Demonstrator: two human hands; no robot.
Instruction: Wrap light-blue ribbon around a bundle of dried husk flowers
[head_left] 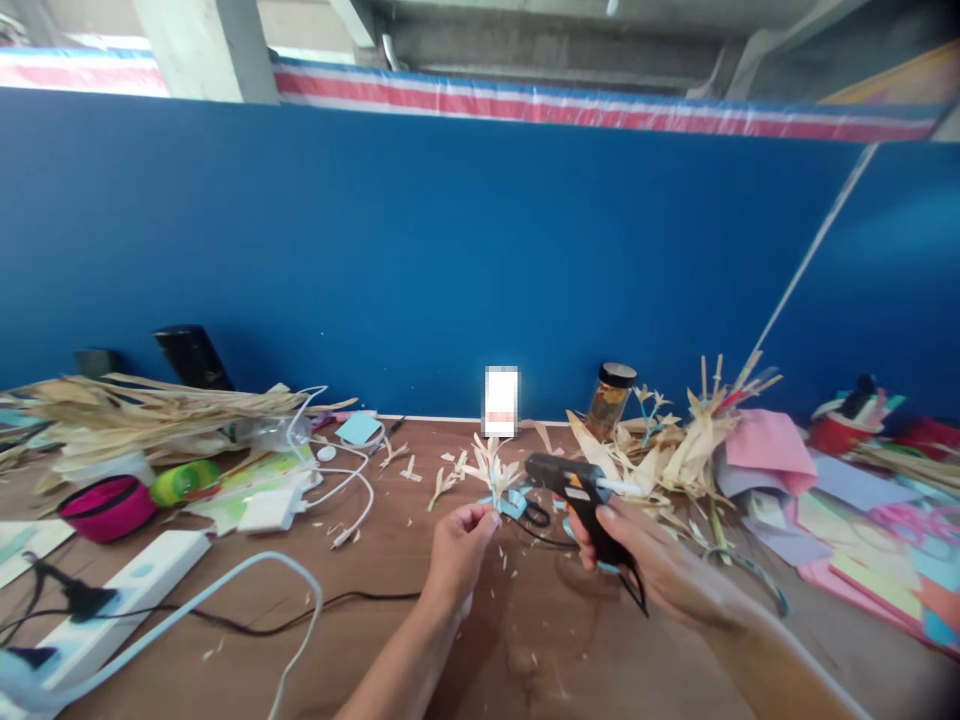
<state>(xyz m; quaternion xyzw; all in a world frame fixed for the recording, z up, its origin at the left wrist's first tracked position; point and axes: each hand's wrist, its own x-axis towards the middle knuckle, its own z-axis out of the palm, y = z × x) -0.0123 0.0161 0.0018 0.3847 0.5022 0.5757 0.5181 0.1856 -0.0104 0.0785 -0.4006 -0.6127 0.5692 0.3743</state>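
Note:
My left hand (459,550) pinches the base of a small flower of pale dried husk strips (493,465), held upright just over the table. Light blue paper pieces (510,503) show right beside its stem. In my right hand (630,545) is a black hot glue gun (574,480), its nozzle pointing left toward the flower. A whitish glue stick (624,487) sticks out of the gun's rear. Whether the nozzle touches the flower I cannot tell. Several loose husk pieces (444,482) lie on the table left of the flower.
A power strip (124,590) with plugs and cables is at the left, near a pink round case (106,508). Dried husks (165,415) are piled behind. A lidded jar (611,400), husk bundle (694,450) and coloured paper (769,445) stand or lie right. A blue partition (450,250) rises behind.

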